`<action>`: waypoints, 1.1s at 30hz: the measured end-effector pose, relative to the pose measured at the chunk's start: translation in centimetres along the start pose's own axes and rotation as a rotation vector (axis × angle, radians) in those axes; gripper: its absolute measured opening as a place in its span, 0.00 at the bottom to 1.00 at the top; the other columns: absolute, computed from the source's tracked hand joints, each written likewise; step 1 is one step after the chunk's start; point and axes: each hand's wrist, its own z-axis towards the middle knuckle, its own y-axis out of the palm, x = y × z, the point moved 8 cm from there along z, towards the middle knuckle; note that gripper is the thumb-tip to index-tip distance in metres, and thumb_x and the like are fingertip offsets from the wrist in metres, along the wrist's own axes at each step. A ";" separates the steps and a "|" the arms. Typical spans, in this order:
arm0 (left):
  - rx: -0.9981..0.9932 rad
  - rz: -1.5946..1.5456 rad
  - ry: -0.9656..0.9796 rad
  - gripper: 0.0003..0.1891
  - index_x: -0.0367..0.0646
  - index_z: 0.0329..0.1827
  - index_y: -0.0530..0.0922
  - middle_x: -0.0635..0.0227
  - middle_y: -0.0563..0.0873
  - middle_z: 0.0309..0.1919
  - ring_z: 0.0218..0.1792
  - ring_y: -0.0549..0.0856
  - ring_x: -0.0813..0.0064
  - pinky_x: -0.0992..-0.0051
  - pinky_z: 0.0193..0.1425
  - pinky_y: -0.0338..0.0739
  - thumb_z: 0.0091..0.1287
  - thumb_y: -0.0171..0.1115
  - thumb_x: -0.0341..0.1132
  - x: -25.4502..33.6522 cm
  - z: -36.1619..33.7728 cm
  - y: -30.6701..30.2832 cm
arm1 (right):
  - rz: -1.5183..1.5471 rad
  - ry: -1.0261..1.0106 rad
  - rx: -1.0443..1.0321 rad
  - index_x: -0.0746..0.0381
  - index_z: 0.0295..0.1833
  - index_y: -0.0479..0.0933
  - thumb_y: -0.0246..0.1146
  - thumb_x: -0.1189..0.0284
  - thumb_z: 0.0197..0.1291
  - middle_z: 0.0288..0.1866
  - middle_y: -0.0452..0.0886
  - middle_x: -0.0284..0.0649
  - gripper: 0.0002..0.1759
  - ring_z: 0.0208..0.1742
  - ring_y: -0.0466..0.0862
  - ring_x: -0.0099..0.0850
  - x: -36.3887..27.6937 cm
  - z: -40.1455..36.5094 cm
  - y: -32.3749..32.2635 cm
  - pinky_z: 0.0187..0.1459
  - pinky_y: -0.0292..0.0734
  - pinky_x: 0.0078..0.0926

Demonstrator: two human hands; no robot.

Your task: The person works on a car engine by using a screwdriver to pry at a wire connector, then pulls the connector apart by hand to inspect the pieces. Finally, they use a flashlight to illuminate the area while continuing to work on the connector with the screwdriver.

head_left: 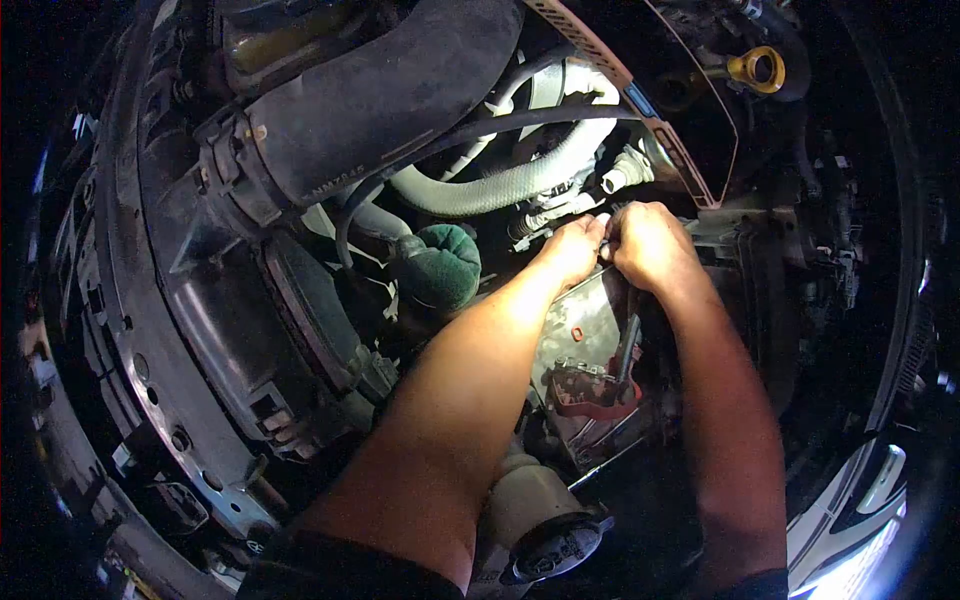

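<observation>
Both hands meet at the far end of the battery (575,325), in the middle of the engine bay. With its fingers pinched, my left hand (575,250) is at the battery's far edge. My right hand (652,242) is curled closed right beside it, the fingertips nearly touching. A small dark part shows between them, but the fingers hide what it is. At the battery's near end is a red terminal cover (597,393) with a dark cable (628,345) running up from it. Just beyond the hands lies a pale connector (628,172).
A green cloth bundle (440,268) sits left of my left forearm. A wide black intake hose (375,105) and a pale ribbed hose (490,190) cross behind. Near my forearms stands a reservoir with a black cap (557,548). A yellow ring (762,70) is at upper right.
</observation>
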 end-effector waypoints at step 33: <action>-0.057 -0.161 -0.090 0.25 0.42 0.54 0.81 0.69 0.86 0.42 0.35 0.77 0.77 0.73 0.45 0.75 0.79 0.49 0.57 0.5 -0.7 0.0 | 0.133 -0.340 0.029 0.59 0.35 0.84 0.74 0.62 0.51 0.33 0.86 0.45 0.13 0.44 0.87 0.43 -3.8 -8.6 2.2 0.65 0.67 0.53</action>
